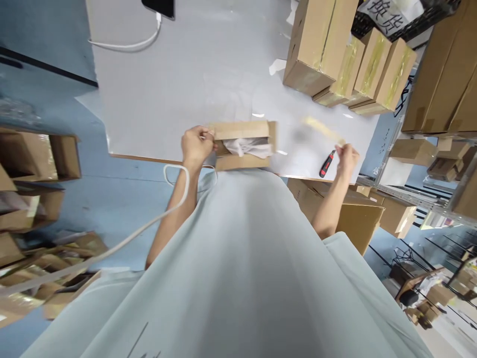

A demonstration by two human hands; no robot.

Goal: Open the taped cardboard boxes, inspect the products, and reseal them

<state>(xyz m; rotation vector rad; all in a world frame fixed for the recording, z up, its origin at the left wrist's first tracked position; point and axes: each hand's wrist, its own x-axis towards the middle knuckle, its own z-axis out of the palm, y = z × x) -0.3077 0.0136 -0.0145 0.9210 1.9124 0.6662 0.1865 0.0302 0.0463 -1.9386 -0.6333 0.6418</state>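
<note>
An opened cardboard box (242,130) lies at the table's front edge, its flaps spread, with crumpled white material (248,147) inside. My left hand (197,145) pinches the box's left end. Out to the right, my right hand (346,155) is closed on a strip of yellowish tape (323,129), blurred by motion, which stretches up and left from the fingers. A red and black cutter (327,164) rests on the table just left of my right hand.
Several taped cartons (320,44) stand at the table's back right. A phone (160,7) with a white cable (130,46) lies at the back left. Open boxes (30,155) sit left of the table, and more cartons (346,214) are below its right front edge.
</note>
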